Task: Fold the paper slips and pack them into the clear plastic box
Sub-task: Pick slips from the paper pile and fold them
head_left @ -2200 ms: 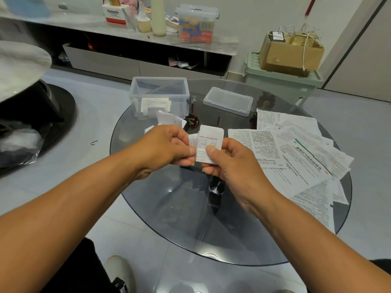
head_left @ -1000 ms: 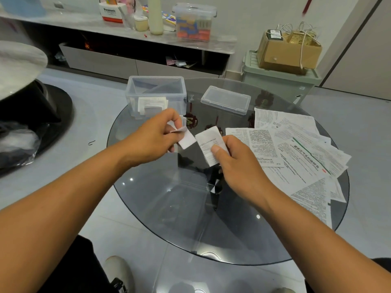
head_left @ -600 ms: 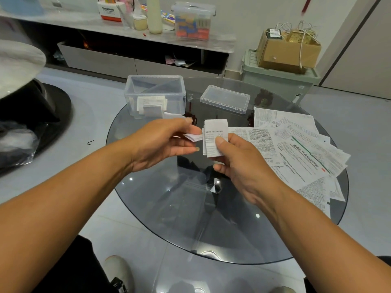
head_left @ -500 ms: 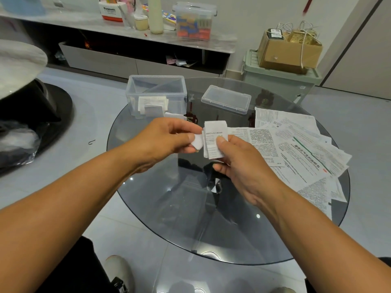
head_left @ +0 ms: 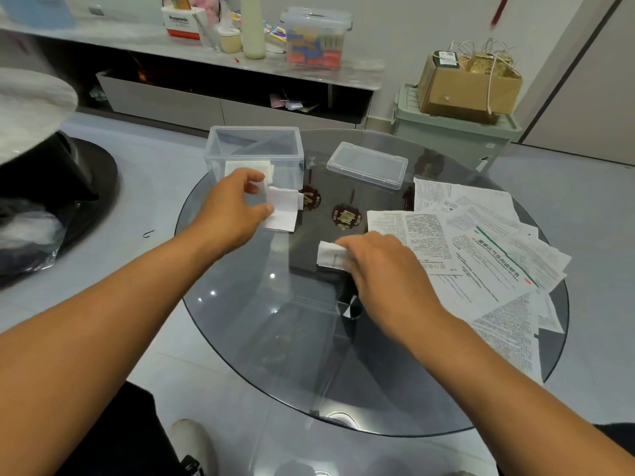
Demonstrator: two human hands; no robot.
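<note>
While both hands work apart over the round glass bench (head_left: 261,338), each keeps its own piece of paper:

Left hand: the left hand (head_left: 230,209) reaches forward towards the clear plastic box (head_left: 254,156), wrist level, thumb and fingers (head_left: 252,187) closed in a pinch on the left edge of a folded white slip (head_left: 283,209); the other fingers curl loosely.

Why held so: the slip hangs just in front of the box's near wall, below its open rim, so I judge it is on its way into the box; pinching one edge leaves the rest free to slide in.

Right hand: the right hand (head_left: 381,266) lies palm down, low over the bench, its fingers (head_left: 347,242) bent over a second small folded slip (head_left: 330,257), holding it flat against the glass. Whether it is pressing a crease or merely parking the slip, I cannot tell.

Box: open, standing at the far left of the bench, with at least one folded slip (head_left: 247,165) already inside against the near wall.

Lid: the lid (head_left: 367,164) lies apart on the bench to the box's right, so the mouth is clear for packing.

Unfolded sheets: a fan of printed sheets (head_left: 481,255) lies at the right side, just beside the right hand, handy for the next fold.

Progress: early, by my reckoning, as most sheets are unfolded.
</note>
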